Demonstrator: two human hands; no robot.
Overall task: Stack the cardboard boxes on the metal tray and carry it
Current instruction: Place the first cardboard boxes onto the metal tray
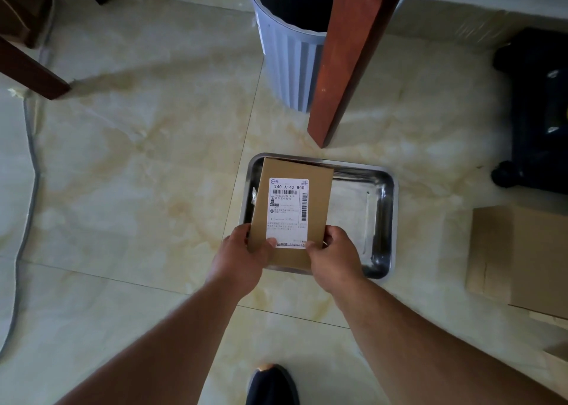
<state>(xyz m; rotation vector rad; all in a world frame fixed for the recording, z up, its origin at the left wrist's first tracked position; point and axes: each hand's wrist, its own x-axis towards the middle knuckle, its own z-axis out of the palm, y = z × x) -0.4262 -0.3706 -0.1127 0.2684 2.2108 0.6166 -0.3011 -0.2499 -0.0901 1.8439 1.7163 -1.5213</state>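
Down at the bottom edge, a dark shoe (272, 384) stands on the pale floor (129, 189), and two bare arms reach forward from there.

Both hands grip one cardboard box (292, 211) by its near end. The left hand (242, 255) holds the left corner, with the thumb on top by the white label (288, 212). The right hand (333, 255) holds the right corner, with its thumb on top too. The fingers of both hands go under the box, so they are hidden.

The box sits over the left half of the metal tray (385, 220). Its far end is down by the tray's far rim. Whether the near end rests on the tray or is held up cannot be told. The label has bar codes and the print "240 A142 800".

The tray lies flat on the floor. Its right half is bare and shiny.

Just past the tray stands a red-brown wooden leg (347, 66). Behind that leg is a grey ribbed bin (285, 57) with a dark inside.

On the right, well apart from the tray, lies more brown cardboard (519, 257). Beyond it is a dark thing on wheels (534, 112), too dim to name.

On the left, a grey cable (29, 171) runs along the floor, and another dark wooden leg (30, 73) shows in the corner.
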